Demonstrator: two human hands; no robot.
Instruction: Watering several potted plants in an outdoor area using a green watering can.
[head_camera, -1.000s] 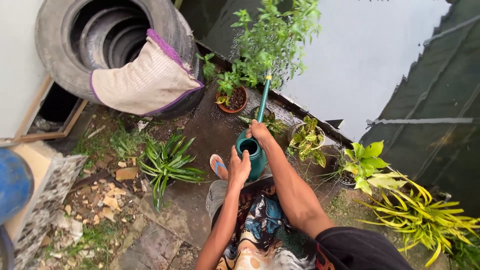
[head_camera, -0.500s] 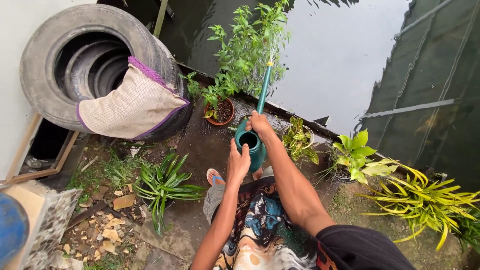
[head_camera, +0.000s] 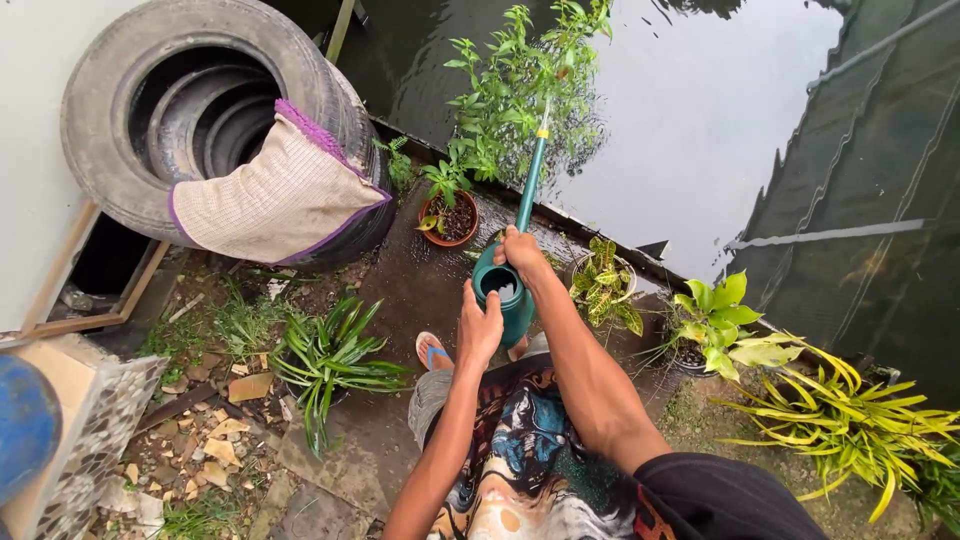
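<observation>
At the middle of the head view, both hands close around a green watering can (head_camera: 508, 295). The right hand (head_camera: 522, 256) wraps the front of the can near the base of its long spout (head_camera: 530, 172), fingers fully curled on it; the left hand (head_camera: 479, 328) cups the rear of the body at about 7 o'clock from the open filler mouth, palm pressed on. The spout points toward 12 o'clock, its tip among the leaves of a tall green shrub (head_camera: 520, 90) at the edge of the dark water (head_camera: 700, 110). A terracotta pot (head_camera: 449, 217) sits at 10 o'clock from the can, a yellow-speckled plant (head_camera: 604, 285) at 3 o'clock, and a spiky green plant (head_camera: 335, 355) at 8 o'clock. Stacked tyres (head_camera: 190, 120) with a draped cloth (head_camera: 275, 195) lie at 10 o'clock further out.

By my reading, the pouring step is under way over the shrub. Shifting to a neighbouring pot would call for swinging the spout sideways while both hands hold the tilt steady, so water does not slosh from the open mouth.
</observation>
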